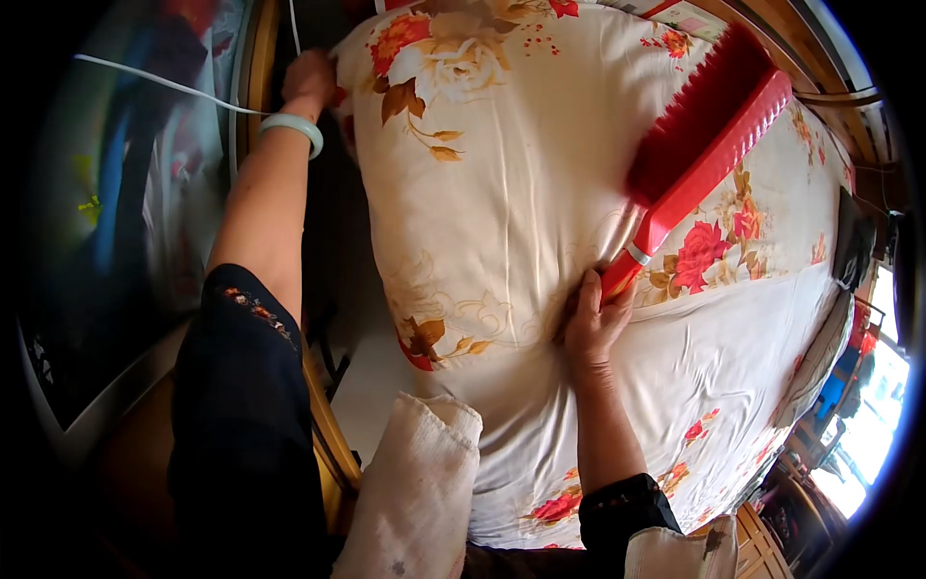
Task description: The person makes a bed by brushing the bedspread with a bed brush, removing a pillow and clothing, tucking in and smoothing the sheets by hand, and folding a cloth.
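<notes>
My right hand (596, 323) is wrapped round the handle of a red bed brush (714, 140). The brush's dark red bristles point up and to the left, above the floral bed sheet (550, 193). That cream sheet carries red and white roses with brown leaves, and it shows soft creases. At the bed's left edge, my left hand (309, 82) is closed at the sheet's far corner, with its fingers partly hidden. A pale green bangle (292, 131) circles the left wrist.
A wooden frame (333, 434) runs beside the bed on the left, near a dark glossy screen-like panel (96, 318). A white cord (174, 89) crosses above it. White cloth (415, 492) shows in front of me. A bright window (873, 425) is at right.
</notes>
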`<action>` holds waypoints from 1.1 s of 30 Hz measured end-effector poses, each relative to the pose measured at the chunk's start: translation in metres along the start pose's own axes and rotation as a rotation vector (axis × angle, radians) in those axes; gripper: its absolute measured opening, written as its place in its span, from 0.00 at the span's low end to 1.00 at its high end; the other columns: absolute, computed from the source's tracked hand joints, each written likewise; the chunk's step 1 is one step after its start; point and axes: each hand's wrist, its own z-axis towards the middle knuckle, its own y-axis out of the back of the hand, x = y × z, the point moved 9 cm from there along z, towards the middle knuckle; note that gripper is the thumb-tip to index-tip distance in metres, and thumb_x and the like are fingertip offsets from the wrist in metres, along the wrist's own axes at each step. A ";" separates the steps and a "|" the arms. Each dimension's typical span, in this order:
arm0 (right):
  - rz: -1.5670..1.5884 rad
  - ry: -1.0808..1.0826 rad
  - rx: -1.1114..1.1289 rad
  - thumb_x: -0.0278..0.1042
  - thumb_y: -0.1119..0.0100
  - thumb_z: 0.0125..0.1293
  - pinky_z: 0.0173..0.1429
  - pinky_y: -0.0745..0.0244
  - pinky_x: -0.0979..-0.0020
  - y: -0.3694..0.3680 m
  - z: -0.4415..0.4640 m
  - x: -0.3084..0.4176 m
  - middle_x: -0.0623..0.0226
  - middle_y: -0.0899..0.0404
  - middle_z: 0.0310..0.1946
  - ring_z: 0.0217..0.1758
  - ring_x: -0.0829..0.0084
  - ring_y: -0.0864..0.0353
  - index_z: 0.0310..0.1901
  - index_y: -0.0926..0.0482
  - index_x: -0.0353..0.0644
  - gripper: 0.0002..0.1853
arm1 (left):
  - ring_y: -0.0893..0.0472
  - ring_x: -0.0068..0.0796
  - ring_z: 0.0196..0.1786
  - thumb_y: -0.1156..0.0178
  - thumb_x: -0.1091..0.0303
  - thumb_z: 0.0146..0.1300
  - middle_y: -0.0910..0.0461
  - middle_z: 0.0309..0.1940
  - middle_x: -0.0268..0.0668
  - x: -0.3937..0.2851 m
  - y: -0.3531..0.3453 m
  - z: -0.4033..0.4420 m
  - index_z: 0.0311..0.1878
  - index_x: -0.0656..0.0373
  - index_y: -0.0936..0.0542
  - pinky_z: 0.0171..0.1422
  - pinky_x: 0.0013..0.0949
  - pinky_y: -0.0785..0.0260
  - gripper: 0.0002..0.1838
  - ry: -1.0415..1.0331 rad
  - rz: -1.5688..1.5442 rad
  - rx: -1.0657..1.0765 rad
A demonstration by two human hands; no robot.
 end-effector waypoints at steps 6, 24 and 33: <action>-0.140 0.022 0.016 0.31 0.43 0.61 0.38 0.29 0.71 0.008 0.003 -0.011 0.65 0.26 0.30 0.30 0.74 0.26 0.42 0.29 0.39 0.10 | 0.19 0.46 0.45 0.49 0.49 0.65 0.19 0.41 0.51 0.011 -0.051 0.001 0.45 0.65 0.20 0.48 0.36 0.28 0.25 0.203 -0.718 0.165; -0.003 -0.016 0.166 0.36 0.42 0.60 0.35 0.28 0.68 0.013 0.010 0.012 0.63 0.24 0.28 0.29 0.69 0.24 0.41 0.30 0.39 0.12 | 0.46 0.51 0.72 0.52 0.57 0.68 0.48 0.70 0.53 -0.122 0.057 -0.238 0.72 0.59 0.52 0.73 0.43 0.50 0.35 -0.275 -0.632 -0.011; -0.200 -0.236 0.234 0.37 0.45 0.61 0.26 0.25 0.64 0.064 -0.064 0.017 0.57 0.24 0.23 0.21 0.66 0.22 0.43 0.33 0.37 0.15 | 0.52 0.54 0.73 0.38 0.50 0.56 0.52 0.70 0.59 -0.079 0.037 -0.485 0.71 0.68 0.55 0.73 0.53 0.59 0.50 0.015 -0.350 -0.024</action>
